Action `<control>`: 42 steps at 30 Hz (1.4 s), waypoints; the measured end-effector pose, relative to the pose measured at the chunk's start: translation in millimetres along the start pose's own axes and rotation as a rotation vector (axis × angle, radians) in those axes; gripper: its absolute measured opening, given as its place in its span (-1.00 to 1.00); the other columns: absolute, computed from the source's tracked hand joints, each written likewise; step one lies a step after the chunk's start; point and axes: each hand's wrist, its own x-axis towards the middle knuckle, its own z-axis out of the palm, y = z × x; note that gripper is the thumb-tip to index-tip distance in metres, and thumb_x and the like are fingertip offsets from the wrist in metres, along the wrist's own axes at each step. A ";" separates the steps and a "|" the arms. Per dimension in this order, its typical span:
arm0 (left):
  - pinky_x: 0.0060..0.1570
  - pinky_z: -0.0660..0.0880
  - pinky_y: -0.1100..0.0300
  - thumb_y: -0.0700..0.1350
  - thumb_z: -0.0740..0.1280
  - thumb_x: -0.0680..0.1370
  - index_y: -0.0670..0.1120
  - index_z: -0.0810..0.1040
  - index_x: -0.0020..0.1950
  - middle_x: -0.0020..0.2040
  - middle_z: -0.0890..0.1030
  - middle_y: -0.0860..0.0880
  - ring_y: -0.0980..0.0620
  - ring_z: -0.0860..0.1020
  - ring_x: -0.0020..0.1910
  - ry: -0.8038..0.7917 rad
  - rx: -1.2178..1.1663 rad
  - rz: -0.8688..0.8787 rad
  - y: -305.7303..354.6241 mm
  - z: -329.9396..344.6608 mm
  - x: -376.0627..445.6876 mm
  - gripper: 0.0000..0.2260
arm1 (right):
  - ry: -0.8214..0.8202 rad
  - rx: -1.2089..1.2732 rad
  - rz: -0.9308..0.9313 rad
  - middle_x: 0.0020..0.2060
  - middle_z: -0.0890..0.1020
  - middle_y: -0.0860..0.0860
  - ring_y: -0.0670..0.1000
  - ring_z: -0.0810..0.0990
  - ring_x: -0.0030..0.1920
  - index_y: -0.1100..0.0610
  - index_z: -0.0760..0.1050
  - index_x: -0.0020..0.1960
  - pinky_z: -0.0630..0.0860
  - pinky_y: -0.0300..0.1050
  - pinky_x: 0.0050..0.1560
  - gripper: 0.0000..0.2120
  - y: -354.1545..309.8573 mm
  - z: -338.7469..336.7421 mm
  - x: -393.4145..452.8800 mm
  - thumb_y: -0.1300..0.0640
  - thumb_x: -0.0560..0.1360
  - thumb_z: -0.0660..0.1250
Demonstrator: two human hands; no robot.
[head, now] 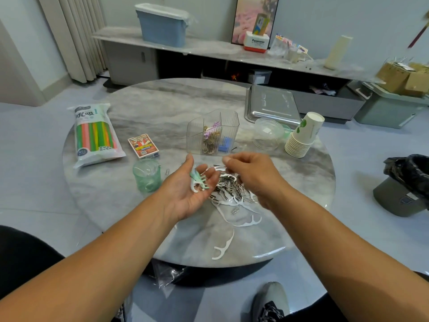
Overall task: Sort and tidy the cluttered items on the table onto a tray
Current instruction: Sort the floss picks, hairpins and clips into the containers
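The only writing you can read clearly is "Panasonic" on the red and white box (255, 42) on the far shelf; the straw pack (96, 133) at the left of the surface (148, 101) and the card box (143, 145) beside it carry print you cannot make out. Your left hand (185, 189) lies palm up with fingers loosely curled, cradling a few green and white floss picks (198, 181). Your right hand (253, 176) is palm down just beside it, fingertips pinching a white floss pick (218, 168) above the heap of floss picks and paper clips (232, 189). One stray floss pick (223, 247) lies nearer you. The metal tray (271, 105) sits far right, well apart from both hands, behind the clear divided organizer (212, 132), clear bowls (267, 133) and stacked paper cups (304, 135)
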 end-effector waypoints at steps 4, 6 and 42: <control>-0.58 0.24 0.34 0.32 0.13 0.61 -0.10 0.49 -0.08 -0.37 0.45 -0.01 0.12 0.37 -0.49 0.021 0.217 -0.035 19.7 -7.2 -15.6 -0.51 | -0.079 -0.029 -0.046 -0.36 0.64 -0.08 -0.18 0.44 -0.46 0.15 0.70 -0.04 0.39 -0.34 -0.45 -0.90 1.8 -25.0 0.2 0.11 0.52 0.49; -0.59 0.09 0.34 0.42 0.04 0.57 -0.10 0.48 -0.12 -0.40 0.38 0.01 0.12 0.26 -0.54 0.004 0.355 -0.021 25.5 -6.4 -21.8 -0.40 | -0.144 0.032 -0.041 -0.36 0.63 -0.06 -0.15 0.42 -0.45 0.14 0.72 -0.02 0.39 -0.31 -0.43 -0.88 1.5 -19.7 -2.2 0.10 0.49 0.52; -0.43 0.45 0.24 0.52 0.01 0.51 -0.03 0.50 0.28 -0.22 0.72 -0.11 0.01 0.58 -0.42 0.127 1.348 0.224 127.7 -0.4 -25.6 -0.28 | -0.252 0.524 0.043 -0.18 0.71 0.24 0.03 0.68 -0.28 0.36 0.64 -0.07 0.66 -0.25 -0.25 -0.95 -50.4 56.8 31.2 0.40 0.47 0.45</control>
